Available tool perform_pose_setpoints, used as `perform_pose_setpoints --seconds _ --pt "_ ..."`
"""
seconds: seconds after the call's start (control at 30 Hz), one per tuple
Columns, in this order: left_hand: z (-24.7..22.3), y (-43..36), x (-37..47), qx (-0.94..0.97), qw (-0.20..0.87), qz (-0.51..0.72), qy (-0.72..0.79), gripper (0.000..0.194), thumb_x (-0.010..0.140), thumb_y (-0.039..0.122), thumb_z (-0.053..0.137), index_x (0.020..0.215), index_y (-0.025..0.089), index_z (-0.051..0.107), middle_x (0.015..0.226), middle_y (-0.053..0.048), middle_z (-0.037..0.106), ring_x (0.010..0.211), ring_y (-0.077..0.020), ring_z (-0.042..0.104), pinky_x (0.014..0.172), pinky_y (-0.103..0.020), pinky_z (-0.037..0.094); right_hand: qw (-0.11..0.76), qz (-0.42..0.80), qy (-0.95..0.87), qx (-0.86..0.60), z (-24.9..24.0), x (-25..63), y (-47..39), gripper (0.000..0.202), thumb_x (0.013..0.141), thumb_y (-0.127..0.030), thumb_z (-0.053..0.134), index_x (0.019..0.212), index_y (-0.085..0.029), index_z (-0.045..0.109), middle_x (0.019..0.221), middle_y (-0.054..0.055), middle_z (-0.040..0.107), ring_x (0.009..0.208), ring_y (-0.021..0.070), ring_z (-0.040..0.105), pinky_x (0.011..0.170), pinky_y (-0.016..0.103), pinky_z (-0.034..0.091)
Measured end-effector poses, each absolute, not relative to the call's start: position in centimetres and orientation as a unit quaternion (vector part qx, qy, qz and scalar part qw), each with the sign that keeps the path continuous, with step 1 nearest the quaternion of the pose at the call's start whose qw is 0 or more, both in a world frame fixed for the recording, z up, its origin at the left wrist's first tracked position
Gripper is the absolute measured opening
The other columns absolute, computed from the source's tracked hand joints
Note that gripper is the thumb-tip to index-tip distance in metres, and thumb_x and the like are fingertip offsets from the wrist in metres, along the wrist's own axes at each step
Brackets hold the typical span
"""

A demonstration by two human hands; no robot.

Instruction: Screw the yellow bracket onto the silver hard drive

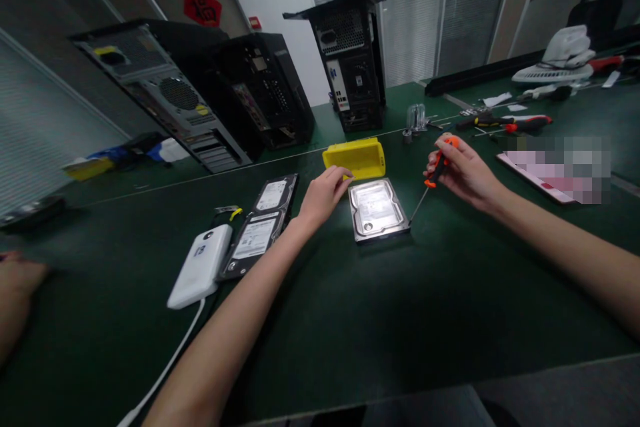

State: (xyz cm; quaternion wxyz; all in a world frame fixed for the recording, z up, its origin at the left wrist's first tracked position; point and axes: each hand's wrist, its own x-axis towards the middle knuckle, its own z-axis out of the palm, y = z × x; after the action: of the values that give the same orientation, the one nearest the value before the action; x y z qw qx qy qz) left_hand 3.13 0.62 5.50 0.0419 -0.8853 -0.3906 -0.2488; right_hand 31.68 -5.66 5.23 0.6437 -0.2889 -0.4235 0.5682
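Note:
A silver hard drive [376, 207] lies label side up on the green table. My right hand [463, 170] is wrapped around the orange and black handle of a screwdriver [439, 164], which slants down to the left. Its tip is at the drive's near right corner; whether it sits in a screw is too small to tell. My left hand [325, 197] is beside the drive's far left corner, fingers bent together at the front rim of a yellow tray [356, 159]. Anything between those fingertips is hidden.
Two more hard drives [256, 235] lie left of my left forearm, beside a white power bank [201, 265] with a cable. Computer cases [345, 57] stand behind. Pliers [493, 121] and other tools lie right. Another person's hand [20, 273] rests at the left edge.

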Motion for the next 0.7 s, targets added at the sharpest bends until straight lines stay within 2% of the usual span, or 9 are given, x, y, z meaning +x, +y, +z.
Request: perform_pose_setpoints --seconds 0.2,0.37,0.7 --pt "3.7 -4.5 0.7 -0.887 -0.019 -0.229 -0.4 0.019 0.095 0.025 0.041 0.103 0.02 0.057 0.094 -0.004 0.059 0.086 -0.0149 0.058 0.076 -0.027 0.046 0.65 0.561 -0.423 -0.289 5.2 31.7 -6.0 0.019 0.08 -0.032 0.065 0.094 -0.024 0.055 0.074 -0.003 0.06 0.064 0.0075 0.06 0.069 0.024 0.056" --pt "2.2 -4.5 0.7 -0.89 -0.029 -0.227 -0.394 0.02 0.095 0.026 0.041 0.104 0.02 0.057 0.096 -0.004 0.06 0.089 -0.0157 0.059 0.077 -0.028 0.048 0.653 0.552 -0.424 -0.298 5.5 31.5 -6.1 0.019 0.079 -0.033 0.066 0.092 -0.024 0.055 0.074 -0.004 0.06 0.064 0.0072 0.06 0.069 0.023 0.056" --pt "2.1 -4.7 0.6 -0.894 -0.014 -0.216 -0.393 0.021 0.095 0.026 0.04 0.106 0.021 0.057 0.097 -0.004 0.06 0.089 -0.0153 0.061 0.074 -0.027 0.05 0.644 0.548 -0.431 -0.316 5.9 31.2 -6.6 0.018 0.08 -0.034 0.065 0.093 -0.025 0.055 0.074 -0.003 0.059 0.065 0.007 0.058 0.068 0.022 0.056"
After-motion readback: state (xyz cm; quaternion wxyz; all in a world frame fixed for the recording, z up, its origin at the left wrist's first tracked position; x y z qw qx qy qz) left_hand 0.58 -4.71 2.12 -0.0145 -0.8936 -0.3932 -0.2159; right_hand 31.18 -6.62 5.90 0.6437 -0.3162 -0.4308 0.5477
